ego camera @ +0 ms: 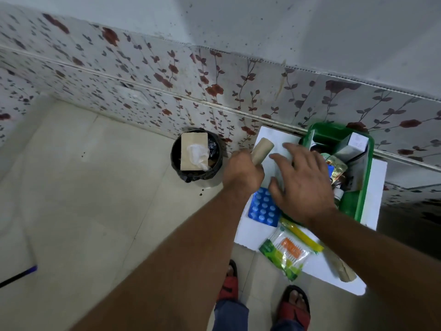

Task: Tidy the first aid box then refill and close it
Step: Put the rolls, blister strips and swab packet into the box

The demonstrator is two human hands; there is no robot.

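Note:
A green first aid box [364, 187] stands open on a white table [379, 177] by the tiled wall, with packets and a small bottle inside. My left hand [242, 173] is shut on a brown cardboard tube [262, 150], held above the table's left edge. My right hand [303, 182] hovers open with fingers spread over the table, just left of the box. A blue blister pack [262, 210], a yellow tube [301, 234], a green-and-orange packet [285, 254] and a brown roll [343, 271] lie on the table near me.
A black bin [198, 155] holding a brown card and white tissue stands on the floor left of the table. My feet in red sandals [262, 295] are below the table's near edge. A dark stick [18, 275] lies at far left.

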